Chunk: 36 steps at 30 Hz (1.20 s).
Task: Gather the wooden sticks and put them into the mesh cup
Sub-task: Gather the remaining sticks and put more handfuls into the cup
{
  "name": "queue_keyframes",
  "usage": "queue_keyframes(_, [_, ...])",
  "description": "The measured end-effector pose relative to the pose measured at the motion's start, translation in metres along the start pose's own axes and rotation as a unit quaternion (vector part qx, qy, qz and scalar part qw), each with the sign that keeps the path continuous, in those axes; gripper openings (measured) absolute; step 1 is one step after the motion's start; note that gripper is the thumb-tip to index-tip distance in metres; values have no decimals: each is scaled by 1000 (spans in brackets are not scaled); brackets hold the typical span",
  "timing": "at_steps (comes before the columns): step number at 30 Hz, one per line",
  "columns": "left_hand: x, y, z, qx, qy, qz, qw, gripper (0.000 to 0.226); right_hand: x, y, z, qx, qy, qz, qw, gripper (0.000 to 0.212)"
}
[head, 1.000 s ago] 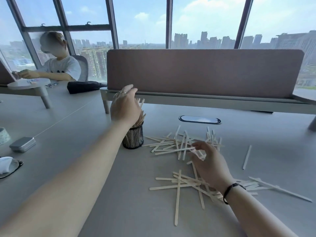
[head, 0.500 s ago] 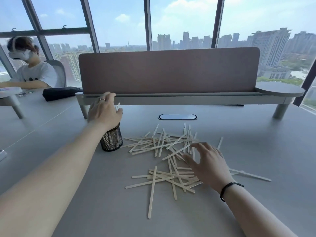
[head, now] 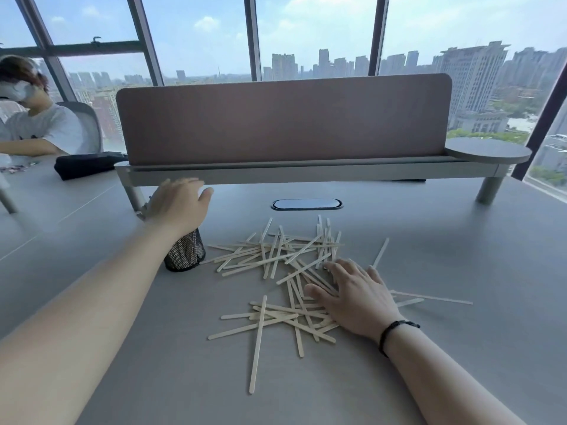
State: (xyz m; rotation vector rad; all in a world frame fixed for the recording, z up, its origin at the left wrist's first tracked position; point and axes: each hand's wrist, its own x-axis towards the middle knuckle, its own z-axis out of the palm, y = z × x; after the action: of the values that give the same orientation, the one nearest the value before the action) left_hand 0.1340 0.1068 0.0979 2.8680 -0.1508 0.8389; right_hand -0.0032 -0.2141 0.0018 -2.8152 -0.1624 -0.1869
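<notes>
Since a second ago, the left hand [head: 178, 207] has flattened, fingers straight, over one mesh cup [head: 184, 253]. Right of the cup, the right hand [head: 356, 294] lies spread, fingers straight, on dozens of scattered wooden sticks [head: 276, 262].

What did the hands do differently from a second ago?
The left hand had its fingers round sticks poking from the cup; now it is open above the cup and those sticks are down inside. The right hand picked at the far sticks, and now lies flat on the pile. The cup and loose sticks stayed put.
</notes>
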Motion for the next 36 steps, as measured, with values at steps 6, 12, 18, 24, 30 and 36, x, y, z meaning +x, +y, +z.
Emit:
queue_keyframes(6, [-81, 77, -8, -105, -64, 193, 973, 75, 1, 4, 0, 108, 19, -8, 994, 74])
queue_keyframes(12, [-150, 92, 23, -142, -352, 175, 908, 116, -10, 9, -14, 26, 46, -19, 998, 95])
queue_keyframes(18, [-153, 82, 27, -158, -289, 96, 939, 98, -21, 36, -19, -10, -38, 127, 991, 108])
queue_keyframes(24, [-154, 96, 28, -182, -171, 59, 966, 51, -20, 6, -13, 27, -53, 71, 996, 88])
queue_keyframes(30, [-146, 106, 36, -129, -62, 7, 990, 18, -24, -42, 0, 125, -44, -72, 989, 73])
queue_keyframes(36, [-142, 85, 49, -123, 3, -2, 992, 12, -33, -12, -11, 61, -112, -128, 983, 113])
